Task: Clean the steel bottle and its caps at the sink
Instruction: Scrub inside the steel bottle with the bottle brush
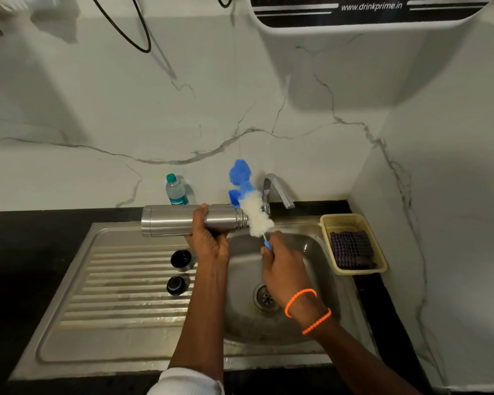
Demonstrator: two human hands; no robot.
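My left hand grips the steel bottle around its middle and holds it sideways above the sink, its open mouth pointing right. My right hand grips the blue handle of a bottle brush. The brush's white bristles and blue tuft stand just outside the bottle's mouth, slanting up to the left. Two black caps lie on the ribbed drainboard: one cap nearer the bottle, the other cap below it.
The sink basin has a drain at its middle, and a steel tap rises behind it. A plastic water bottle stands against the marble wall. A yellow basket with a dark scrubber sits right of the basin.
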